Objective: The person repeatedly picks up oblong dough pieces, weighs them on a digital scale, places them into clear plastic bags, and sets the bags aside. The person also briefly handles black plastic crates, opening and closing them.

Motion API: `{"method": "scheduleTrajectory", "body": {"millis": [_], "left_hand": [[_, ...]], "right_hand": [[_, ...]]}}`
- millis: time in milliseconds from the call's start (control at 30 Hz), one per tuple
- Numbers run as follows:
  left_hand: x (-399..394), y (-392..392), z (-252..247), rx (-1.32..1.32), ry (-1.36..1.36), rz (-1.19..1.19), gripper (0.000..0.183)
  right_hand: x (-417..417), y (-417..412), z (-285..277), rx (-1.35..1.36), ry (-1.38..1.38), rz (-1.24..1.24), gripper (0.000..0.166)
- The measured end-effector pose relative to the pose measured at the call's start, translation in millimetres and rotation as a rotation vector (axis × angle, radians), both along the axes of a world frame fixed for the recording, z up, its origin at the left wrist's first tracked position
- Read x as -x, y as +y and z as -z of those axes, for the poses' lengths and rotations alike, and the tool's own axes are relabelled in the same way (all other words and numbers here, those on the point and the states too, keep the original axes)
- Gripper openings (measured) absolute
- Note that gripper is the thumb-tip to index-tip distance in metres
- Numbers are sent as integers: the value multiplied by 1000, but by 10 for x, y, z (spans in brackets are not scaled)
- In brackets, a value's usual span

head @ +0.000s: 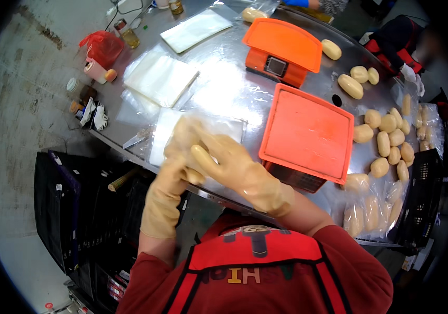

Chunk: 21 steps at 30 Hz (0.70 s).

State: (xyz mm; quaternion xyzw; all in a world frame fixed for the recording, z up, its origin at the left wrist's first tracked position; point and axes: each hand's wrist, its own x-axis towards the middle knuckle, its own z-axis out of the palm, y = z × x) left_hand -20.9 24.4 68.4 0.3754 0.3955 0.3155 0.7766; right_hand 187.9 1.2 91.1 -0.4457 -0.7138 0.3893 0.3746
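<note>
Both hands wear long cream rubber gloves and meet above the near edge of the steel table. My left hand (174, 165) is curled, its thumb pointing right, beside a blurred pale translucent mass. My right hand (231, 161) reaches in from the right with thumb and fingers apart, its fingertips at the same mass. Motion blur hides whether either hand grips something there. Under the hands lies a stack of clear plastic bags (227, 127) on the steel table (224, 92). A second bag stack (161, 80) lies farther off, and a third (198, 30) at the back.
Right of my hands stands an upturned-looking red plastic tray (308, 133) on a crate. Behind it is an orange scale (282, 45). Peeled potatoes (383, 143) lie loose, with bagged ones (371, 214) nearer. Black crates (57, 212) stand lower left. A white-gloved person (408, 72) works at right.
</note>
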Motion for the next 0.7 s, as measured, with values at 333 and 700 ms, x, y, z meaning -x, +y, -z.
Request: {"method": "scheduleTrajectory", "body": {"millis": [333, 700], "left_hand": [[-861, -857, -1221, -1091, 579, 235, 42], [-2492, -1267, -1212, -44, -38, 993, 39]], "right_hand": [[-1031, -1218, -311, -12, 414, 312, 109], [-2168, -2836, 78, -158, 917, 1018, 24]]}}
